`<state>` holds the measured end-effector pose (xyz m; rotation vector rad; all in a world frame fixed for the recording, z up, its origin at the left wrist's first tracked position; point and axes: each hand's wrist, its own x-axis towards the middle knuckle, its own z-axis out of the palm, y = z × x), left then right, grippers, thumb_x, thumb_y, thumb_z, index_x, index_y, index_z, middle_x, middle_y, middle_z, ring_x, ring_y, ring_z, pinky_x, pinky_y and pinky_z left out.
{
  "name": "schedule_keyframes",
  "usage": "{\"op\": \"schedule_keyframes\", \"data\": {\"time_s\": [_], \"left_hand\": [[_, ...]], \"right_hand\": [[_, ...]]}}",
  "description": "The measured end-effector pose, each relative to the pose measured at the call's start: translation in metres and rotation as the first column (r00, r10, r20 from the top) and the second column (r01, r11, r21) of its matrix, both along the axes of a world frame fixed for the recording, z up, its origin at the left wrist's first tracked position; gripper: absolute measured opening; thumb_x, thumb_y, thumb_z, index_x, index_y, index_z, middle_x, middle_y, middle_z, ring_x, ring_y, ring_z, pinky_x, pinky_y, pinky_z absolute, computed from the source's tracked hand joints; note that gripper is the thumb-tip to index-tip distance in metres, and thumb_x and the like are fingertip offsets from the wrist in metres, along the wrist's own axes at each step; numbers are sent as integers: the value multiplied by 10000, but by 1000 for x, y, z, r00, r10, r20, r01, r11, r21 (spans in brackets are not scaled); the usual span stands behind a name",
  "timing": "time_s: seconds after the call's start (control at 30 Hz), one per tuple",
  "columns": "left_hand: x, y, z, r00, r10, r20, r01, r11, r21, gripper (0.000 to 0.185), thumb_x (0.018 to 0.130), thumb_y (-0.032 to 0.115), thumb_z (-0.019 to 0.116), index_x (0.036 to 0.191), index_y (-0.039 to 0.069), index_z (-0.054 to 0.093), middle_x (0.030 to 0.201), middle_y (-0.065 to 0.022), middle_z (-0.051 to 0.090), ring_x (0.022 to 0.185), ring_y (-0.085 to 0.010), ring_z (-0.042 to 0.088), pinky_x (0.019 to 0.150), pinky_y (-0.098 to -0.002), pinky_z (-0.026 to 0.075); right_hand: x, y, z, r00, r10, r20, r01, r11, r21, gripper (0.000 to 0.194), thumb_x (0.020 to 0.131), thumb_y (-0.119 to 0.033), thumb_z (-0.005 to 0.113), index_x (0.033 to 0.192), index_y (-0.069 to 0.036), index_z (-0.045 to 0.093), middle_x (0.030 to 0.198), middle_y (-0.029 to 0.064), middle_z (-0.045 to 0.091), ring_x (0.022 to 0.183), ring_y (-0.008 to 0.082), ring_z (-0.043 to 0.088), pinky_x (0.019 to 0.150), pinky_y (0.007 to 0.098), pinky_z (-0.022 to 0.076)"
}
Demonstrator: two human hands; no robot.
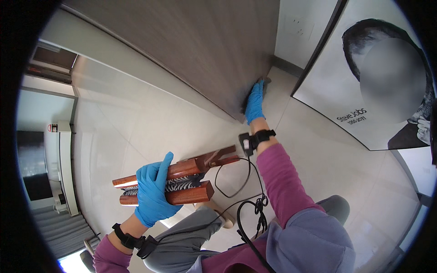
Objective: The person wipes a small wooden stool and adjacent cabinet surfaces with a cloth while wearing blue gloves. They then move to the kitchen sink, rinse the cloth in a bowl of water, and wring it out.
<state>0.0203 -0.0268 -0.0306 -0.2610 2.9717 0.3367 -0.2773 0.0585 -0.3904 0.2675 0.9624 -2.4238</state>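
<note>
My left hand (153, 191), in a blue glove, grips a folded wooden stool (186, 169) with reddish-brown rails. Between its rails bunches a black-and-white patterned fabric (181, 183). The stool's legs (222, 157) point to the right, above the floor tiles. Farther forward, my right hand (255, 104), gloved in blue too, presses low against a dark wood-grain door panel (205, 44). A grey-brown cloth (267, 81) shows past its fingertips; most of it is hidden under the hand.
A framed portrait poster (327, 85) bearing writing leans at the right. Black cables (261, 201) hang between my wrist devices (246, 143) and body. A wall socket (298, 27) is beyond the panel. At the far left are a screen (34, 184) and a white cabinet (66, 167).
</note>
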Motion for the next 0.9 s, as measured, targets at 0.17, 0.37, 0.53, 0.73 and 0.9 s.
{"op": "schedule_keyframes", "data": {"time_s": [0.17, 0.37, 0.53, 0.73, 0.9], "left_hand": [[1, 0, 1, 1000, -4, 4, 4, 1000, -8, 1067, 516, 239, 813, 1452, 66, 330, 1093, -107, 493, 995, -289, 462, 920, -430, 313], [0, -2, -1, 1000, 4, -6, -4, 1000, 19, 1051, 514, 231, 808, 1443, 56, 348, 1088, -104, 497, 991, -287, 464, 917, -426, 313], [0, -1, -1, 1000, 14, -11, -13, 1000, 25, 1030, 523, 227, 800, 1437, 54, 358, 1089, -107, 500, 997, -293, 468, 911, -425, 322], [-1, -1, -1, 1000, 3, -14, -3, 1000, 23, 1015, 534, 242, 802, 1429, 50, 364, 1102, -108, 499, 998, -289, 471, 912, -420, 323], [-1, -1, -1, 999, 33, 9, -33, 999, 14, 1030, 519, 242, 806, 1429, 50, 364, 1113, -103, 495, 1004, -290, 464, 915, -419, 320]], "right_hand": [[43, 22, -21, 979, 40, 202, -128, 886, 445, 382, 971, -276, 424, 1248, -37, 531, 1026, 72, 594, 922, 220, 544, 854, 361, 438], [16, 102, -20, 953, 300, 37, -274, 805, 527, 319, 896, -230, 493, 1072, -10, 641, 959, 146, 650, 834, 232, 600, 751, 367, 500], [-10, 120, -5, 778, 597, -196, 345, -145, 927, 484, 852, -238, 567, 1324, -140, 520, 1404, 128, 458, 1250, 384, 446, 975, 531, 401], [76, 104, -41, 452, 869, -202, 497, -57, 866, 491, 845, -163, 566, 1331, -214, 524, 1452, 91, 404, 1287, 379, 398, 995, 672, 280], [14, 113, -55, 667, 611, -426, 465, 105, 879, 484, 827, -51, 520, 1301, -143, 548, 1353, 117, 492, 1232, 375, 445, 998, 482, 401]]}}
